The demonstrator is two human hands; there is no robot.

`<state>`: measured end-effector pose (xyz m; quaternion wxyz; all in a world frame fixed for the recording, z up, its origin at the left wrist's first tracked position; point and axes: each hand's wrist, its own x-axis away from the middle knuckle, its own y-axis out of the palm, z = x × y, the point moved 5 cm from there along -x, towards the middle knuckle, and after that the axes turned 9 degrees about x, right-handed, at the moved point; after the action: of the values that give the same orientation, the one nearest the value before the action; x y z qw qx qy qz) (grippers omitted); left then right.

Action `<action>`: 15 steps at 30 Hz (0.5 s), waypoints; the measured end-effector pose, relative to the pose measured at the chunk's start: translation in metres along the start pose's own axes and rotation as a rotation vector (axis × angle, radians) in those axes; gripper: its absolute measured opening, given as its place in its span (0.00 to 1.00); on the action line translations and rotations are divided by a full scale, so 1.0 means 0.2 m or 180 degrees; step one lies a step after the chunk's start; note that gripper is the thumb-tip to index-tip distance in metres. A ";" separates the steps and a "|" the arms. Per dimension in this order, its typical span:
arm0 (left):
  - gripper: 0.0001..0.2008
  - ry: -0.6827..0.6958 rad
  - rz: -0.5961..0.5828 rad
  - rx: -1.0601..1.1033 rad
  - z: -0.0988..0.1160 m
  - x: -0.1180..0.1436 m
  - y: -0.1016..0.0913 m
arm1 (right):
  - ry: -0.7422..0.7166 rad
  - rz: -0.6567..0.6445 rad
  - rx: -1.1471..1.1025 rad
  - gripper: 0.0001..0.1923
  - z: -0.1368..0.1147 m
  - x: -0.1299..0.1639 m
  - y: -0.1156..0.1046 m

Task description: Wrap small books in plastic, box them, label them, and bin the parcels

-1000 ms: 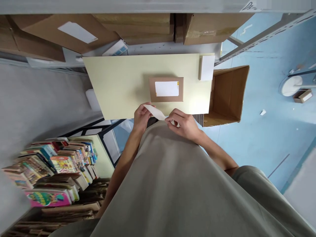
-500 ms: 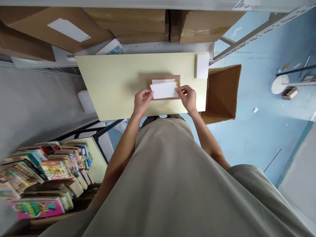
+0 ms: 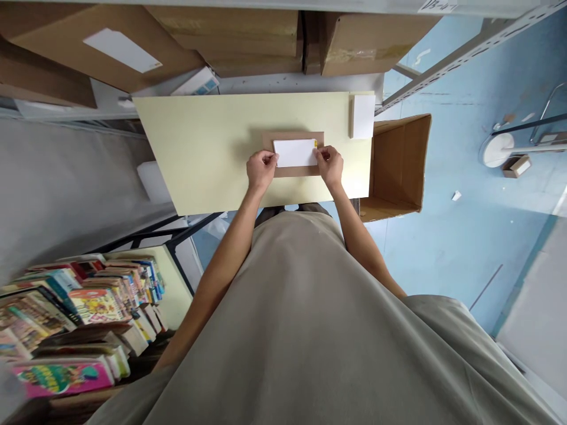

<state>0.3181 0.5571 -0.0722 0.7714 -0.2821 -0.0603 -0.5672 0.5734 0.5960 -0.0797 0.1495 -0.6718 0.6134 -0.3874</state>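
Whereas half a second ago the white label (image 3: 295, 153) was held raised and slightly askew above the brown parcel (image 3: 293, 154), with a second white edge showing behind it, it now lies flat and square on the parcel's top face. A second ago both hands were down at the near table edge, close to the body, with a curled white strip stretched between them; they are now further up the frame, over the parcel.

The left hand (image 3: 261, 169) is at the label's left end, fingers curled, fingertips pressing on or pinching the left edge; which of the two cannot be told. The right hand (image 3: 330, 166) mirrors it at the right end, fingers bent, tips on the right edge. Neither hand is spread open.

The label is a plain white rectangle with a small yellow mark at its upper right corner. It covers most of the parcel's upper half, with brown margin showing all round and a wider band below. The parcel is flat, brown and rectangular, and lies just right of centre on the pale yellow table (image 3: 199, 141), in the upper middle of the frame.

A white block (image 3: 362, 115) stands at the table's upper right corner. An open carton (image 3: 401, 165) sits just right of the table. Boxes (image 3: 221, 35) fill the shelf along the top. Books (image 3: 84, 307) are stacked at lower left.
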 end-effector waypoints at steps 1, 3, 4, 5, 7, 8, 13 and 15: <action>0.06 0.0005 0.0030 -0.0029 0.00 0.00 0.00 | 0.0008 0.0025 -0.0001 0.12 0.00 0.00 0.00; 0.07 0.0012 0.0087 -0.0070 0.00 0.00 0.00 | 0.0028 0.0065 0.0000 0.11 -0.01 0.00 0.01; 0.07 0.0019 0.0102 -0.0075 -0.01 0.00 0.01 | 0.0033 0.0073 0.0005 0.11 -0.01 0.00 0.01; 0.07 0.0026 0.0111 -0.0070 -0.01 0.00 0.01 | 0.0041 0.0079 0.0014 0.12 -0.01 -0.01 0.01; 0.08 0.0030 0.0121 -0.0056 -0.01 0.00 0.01 | 0.0057 0.0091 0.0033 0.12 -0.01 -0.01 0.02; 0.08 0.0028 0.0122 -0.0052 -0.01 0.00 0.01 | 0.0064 0.0100 0.0041 0.13 -0.01 -0.02 0.02; 0.09 -0.0010 0.0103 -0.0083 -0.01 -0.01 0.01 | 0.0078 0.0130 0.0073 0.14 0.00 -0.03 0.04; 0.09 -0.0009 0.0105 -0.0073 -0.01 -0.01 0.01 | 0.0087 0.0125 0.0041 0.14 -0.01 -0.03 0.04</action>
<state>0.3189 0.5573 -0.0755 0.7773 -0.2927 -0.0503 -0.5547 0.5673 0.5997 -0.0858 0.1530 -0.6533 0.6260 -0.3975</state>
